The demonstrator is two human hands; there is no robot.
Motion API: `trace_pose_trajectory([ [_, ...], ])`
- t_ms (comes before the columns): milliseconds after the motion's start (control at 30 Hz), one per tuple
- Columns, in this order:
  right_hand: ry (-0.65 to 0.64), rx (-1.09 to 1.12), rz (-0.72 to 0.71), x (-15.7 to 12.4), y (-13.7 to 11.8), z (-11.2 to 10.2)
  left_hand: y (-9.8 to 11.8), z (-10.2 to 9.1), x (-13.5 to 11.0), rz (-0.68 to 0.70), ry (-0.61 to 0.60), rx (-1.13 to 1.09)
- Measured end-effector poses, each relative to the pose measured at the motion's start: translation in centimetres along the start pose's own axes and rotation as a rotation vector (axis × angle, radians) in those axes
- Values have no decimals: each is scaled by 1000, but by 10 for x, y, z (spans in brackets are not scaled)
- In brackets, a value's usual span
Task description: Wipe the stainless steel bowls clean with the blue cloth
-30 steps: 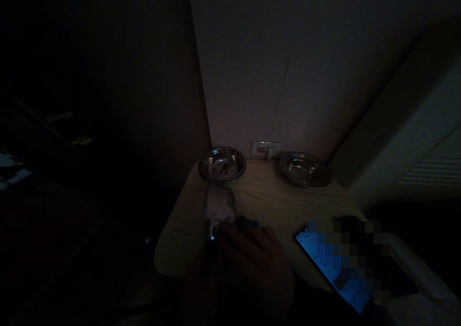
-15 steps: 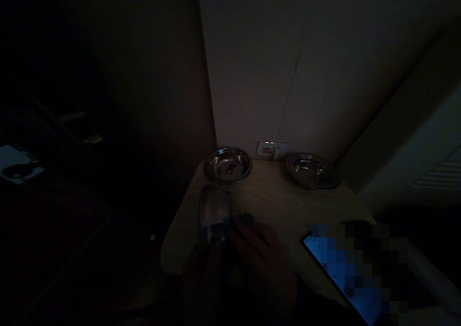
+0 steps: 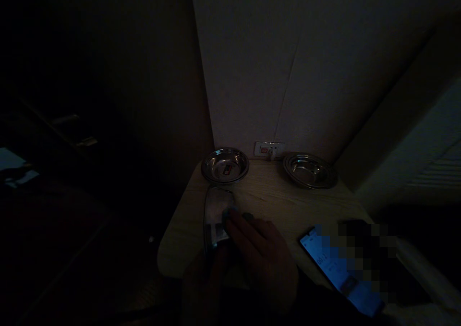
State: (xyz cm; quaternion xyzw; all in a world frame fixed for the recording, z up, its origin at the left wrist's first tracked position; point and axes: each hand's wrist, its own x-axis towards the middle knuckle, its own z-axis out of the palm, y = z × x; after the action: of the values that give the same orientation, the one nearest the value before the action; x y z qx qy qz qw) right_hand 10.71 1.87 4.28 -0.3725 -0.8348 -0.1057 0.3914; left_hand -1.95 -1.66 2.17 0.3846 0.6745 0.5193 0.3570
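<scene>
A shiny metal bowl [image 3: 214, 208] stands tilted on its side above the near part of the small wooden table. My left hand [image 3: 203, 275] is closed on its lower rim, mostly lost in the dark. My right hand [image 3: 264, 256] presses its fingers against the bowl's surface. Bits of a bluish-green cloth [image 3: 248, 216] show beneath and beside those fingers; most of it is hidden, and its exact kind is hard to make out.
At the back left of the table [image 3: 273, 199] sits a metal bowl with a red-and-black label [image 3: 226, 166]. Stacked metal bowls [image 3: 309, 172] stand back right, near a wall socket [image 3: 269, 149] with a plug. A lit phone [image 3: 338, 268] lies to the right, beside a blurred dark area.
The held bowl has shifted slightly right and turned a little. My right fingers have moved on its surface with the cloth. The whole view has drifted slightly.
</scene>
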Motion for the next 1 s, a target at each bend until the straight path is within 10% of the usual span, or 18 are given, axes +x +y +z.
trace_pose_trajectory([
  [1000, -96, -21, -34, 2, 15, -7, -8, 0, -1, -81, -31, 159],
])
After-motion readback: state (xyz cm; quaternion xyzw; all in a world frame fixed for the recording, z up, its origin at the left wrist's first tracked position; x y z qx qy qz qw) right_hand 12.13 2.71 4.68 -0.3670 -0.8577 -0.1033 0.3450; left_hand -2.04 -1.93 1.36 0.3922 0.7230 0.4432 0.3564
